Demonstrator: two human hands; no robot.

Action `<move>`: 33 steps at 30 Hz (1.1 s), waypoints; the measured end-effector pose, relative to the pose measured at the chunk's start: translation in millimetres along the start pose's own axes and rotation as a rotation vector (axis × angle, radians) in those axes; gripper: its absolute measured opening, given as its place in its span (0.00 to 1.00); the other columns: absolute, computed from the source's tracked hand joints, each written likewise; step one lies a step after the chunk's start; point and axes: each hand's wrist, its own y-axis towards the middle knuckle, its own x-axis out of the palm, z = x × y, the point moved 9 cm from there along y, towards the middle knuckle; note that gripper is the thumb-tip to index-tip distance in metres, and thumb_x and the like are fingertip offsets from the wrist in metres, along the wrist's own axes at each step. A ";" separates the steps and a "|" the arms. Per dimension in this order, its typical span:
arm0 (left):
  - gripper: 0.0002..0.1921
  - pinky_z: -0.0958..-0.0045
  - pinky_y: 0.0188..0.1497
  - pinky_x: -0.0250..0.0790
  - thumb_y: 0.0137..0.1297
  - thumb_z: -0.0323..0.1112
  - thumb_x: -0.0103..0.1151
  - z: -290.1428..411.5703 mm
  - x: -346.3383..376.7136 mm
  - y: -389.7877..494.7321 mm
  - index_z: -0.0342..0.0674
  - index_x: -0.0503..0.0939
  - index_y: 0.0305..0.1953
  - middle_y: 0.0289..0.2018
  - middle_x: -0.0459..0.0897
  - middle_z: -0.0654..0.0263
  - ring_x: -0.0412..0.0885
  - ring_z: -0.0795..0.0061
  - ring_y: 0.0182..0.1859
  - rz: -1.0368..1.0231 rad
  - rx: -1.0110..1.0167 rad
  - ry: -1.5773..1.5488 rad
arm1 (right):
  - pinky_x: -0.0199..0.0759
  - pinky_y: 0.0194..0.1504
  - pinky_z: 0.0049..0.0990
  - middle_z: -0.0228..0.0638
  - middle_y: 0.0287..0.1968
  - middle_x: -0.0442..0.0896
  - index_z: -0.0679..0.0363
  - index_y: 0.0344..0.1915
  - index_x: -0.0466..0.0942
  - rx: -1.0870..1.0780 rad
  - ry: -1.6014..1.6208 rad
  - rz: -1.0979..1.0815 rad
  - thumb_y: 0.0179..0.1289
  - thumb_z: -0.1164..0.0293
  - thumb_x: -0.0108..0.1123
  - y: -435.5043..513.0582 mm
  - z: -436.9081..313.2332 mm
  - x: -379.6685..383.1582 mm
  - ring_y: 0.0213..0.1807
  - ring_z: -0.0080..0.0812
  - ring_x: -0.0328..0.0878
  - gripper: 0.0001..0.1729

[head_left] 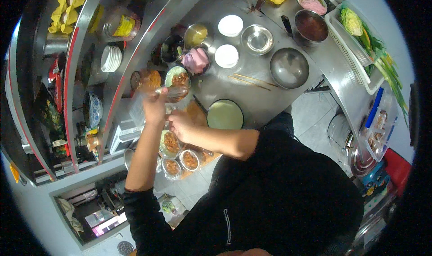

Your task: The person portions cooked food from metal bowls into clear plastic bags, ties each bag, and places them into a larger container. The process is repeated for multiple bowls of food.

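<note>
My left hand (155,109) is raised over the left part of the steel counter. Its fingers are closed around a clear container (177,93) with brown contents, blurred and tilted sideways. Just to the right and lower, my right hand (180,125) has its fingers curled; whether it grips something is hidden. Beyond the container stands a bowl of greens and brown chunks (178,78). Nearer my body are a similar bowl (169,143) and two plastic-covered bowls of brown food, one with a white rim (189,160) and one beside it (171,167). A wooden board (195,112) lies partly under my right forearm.
A dark-rimmed pot of pale green liquid (225,114) stands by my right forearm. Chopsticks (253,82), a wide steel bowl (289,68) and two white stacks (226,56) lie farther right. Metal shelves (114,97) border the left. A vegetable basket (351,53) sits at far right.
</note>
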 end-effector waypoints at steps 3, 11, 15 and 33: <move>0.11 0.74 0.38 0.68 0.70 0.36 0.60 -35.7 7.8 -20.1 0.32 0.82 0.40 0.33 0.84 0.67 0.75 0.78 0.33 -0.044 -0.019 -0.228 | 0.71 0.31 0.31 0.33 0.25 0.77 0.59 0.29 0.73 -0.925 -1.058 -0.103 0.55 0.74 0.64 -59.5 -89.2 18.9 0.26 0.32 0.75 0.07; 0.07 0.75 0.50 0.67 0.71 0.31 0.57 -47.6 47.2 -84.1 0.36 0.81 0.43 0.41 0.84 0.68 0.76 0.80 0.43 -0.288 -0.127 -0.536 | 0.71 0.25 0.24 0.31 0.28 0.81 0.63 0.35 0.77 -0.179 -1.300 -0.355 0.54 0.74 0.69 -6.2 -144.4 13.9 0.22 0.22 0.76 0.11; 0.06 0.78 0.47 0.66 0.71 0.31 0.58 -16.6 60.6 -95.1 0.36 0.82 0.41 0.42 0.83 0.70 0.75 0.84 0.43 -0.413 0.009 -0.260 | 0.72 0.25 0.23 0.31 0.28 0.81 0.64 0.35 0.78 -0.063 -1.257 -0.468 0.54 0.76 0.68 -19.1 -141.8 31.2 0.24 0.22 0.77 0.09; 0.11 0.59 0.47 0.74 0.56 0.31 0.55 -23.9 246.4 -53.4 0.36 0.84 0.38 0.41 0.81 0.53 0.79 0.57 0.48 -0.489 0.729 1.240 | 0.74 0.37 0.44 0.47 0.31 0.83 0.59 0.28 0.81 -0.706 -1.924 -0.151 0.47 0.69 0.61 -15.2 -239.9 -63.2 0.35 0.52 0.81 0.07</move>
